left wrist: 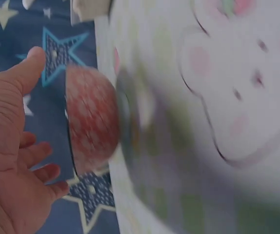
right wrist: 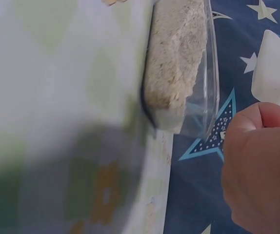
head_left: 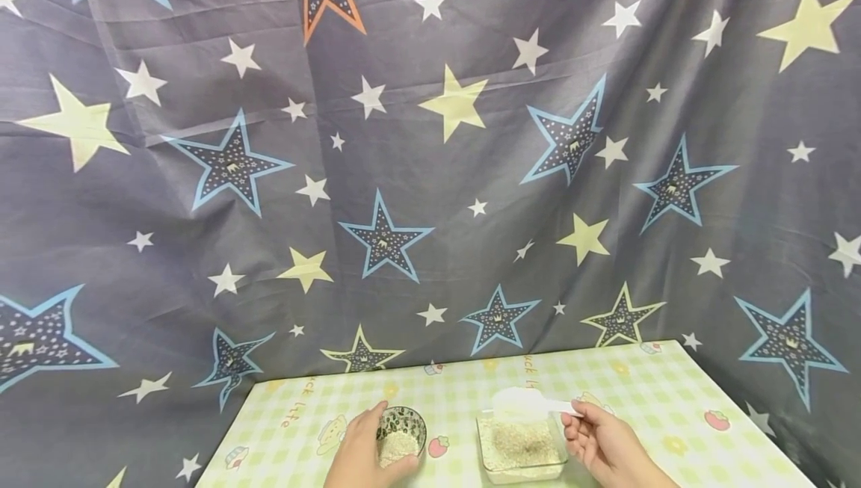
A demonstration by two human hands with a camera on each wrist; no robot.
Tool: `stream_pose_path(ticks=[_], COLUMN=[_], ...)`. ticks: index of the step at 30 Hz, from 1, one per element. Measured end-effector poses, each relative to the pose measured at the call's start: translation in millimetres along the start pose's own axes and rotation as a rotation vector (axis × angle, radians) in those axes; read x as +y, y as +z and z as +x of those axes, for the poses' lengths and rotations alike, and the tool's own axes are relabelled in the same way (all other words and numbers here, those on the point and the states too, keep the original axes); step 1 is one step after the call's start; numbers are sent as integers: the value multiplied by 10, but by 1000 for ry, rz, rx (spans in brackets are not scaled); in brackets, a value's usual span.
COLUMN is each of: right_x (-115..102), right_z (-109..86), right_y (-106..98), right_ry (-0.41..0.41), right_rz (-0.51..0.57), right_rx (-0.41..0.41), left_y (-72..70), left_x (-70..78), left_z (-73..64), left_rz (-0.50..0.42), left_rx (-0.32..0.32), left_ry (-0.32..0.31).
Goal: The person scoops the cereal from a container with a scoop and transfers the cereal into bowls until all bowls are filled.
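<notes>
A small patterned bowl (head_left: pixel 402 428), reddish outside in the left wrist view, stands on the table with pale grain-like flakes in it. My left hand (head_left: pixel 368 452) is at its left side, thumb and fingers spread about the rim. In the left wrist view the relaxed fingers (left wrist: pixel 42 153) show a gap from the bowl (left wrist: pixel 92 119). My right hand (head_left: pixel 602 439) pinches the handle of a white scoop (head_left: pixel 519 404). The scoop is held over a clear rectangular container (head_left: pixel 526 475) of the same kind of pale flakes, which have a hollow in their surface.
A green-and-white checked cloth (head_left: pixel 673 406) with cartoon prints covers the table. Behind and beside it hangs a dark grey curtain (head_left: pixel 403 167) printed with stars. The bowl stands to the left of the container, with a strip of cloth between them.
</notes>
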State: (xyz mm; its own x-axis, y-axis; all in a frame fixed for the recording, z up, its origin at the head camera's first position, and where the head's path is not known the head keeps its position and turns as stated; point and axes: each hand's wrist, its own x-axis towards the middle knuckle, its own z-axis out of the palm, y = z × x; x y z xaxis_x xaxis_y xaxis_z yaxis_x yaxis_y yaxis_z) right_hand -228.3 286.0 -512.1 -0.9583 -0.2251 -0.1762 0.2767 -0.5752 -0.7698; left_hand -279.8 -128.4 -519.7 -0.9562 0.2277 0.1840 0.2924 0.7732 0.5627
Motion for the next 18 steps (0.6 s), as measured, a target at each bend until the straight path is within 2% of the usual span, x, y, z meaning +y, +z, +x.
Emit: stream_pose_path(ticks=[2, 5, 13, 18], right_x=[3, 21, 134, 203], right_z=[15, 60, 208, 298], right_y=[46, 133, 417, 571], right_ry=[-2, -3, -10, -16], right_rz=[-14, -39, -80, -83], right_rx=[-3, 4, 30, 15], left_y=[-13, -5, 27, 41], left_x=[-84, -152, -189, -225], left_z=[4, 3, -21, -10], left_rz=[-2, 1, -20, -33], left_rx=[-21, -28, -25, -38], left_ry=[-39, -54, -70, -112])
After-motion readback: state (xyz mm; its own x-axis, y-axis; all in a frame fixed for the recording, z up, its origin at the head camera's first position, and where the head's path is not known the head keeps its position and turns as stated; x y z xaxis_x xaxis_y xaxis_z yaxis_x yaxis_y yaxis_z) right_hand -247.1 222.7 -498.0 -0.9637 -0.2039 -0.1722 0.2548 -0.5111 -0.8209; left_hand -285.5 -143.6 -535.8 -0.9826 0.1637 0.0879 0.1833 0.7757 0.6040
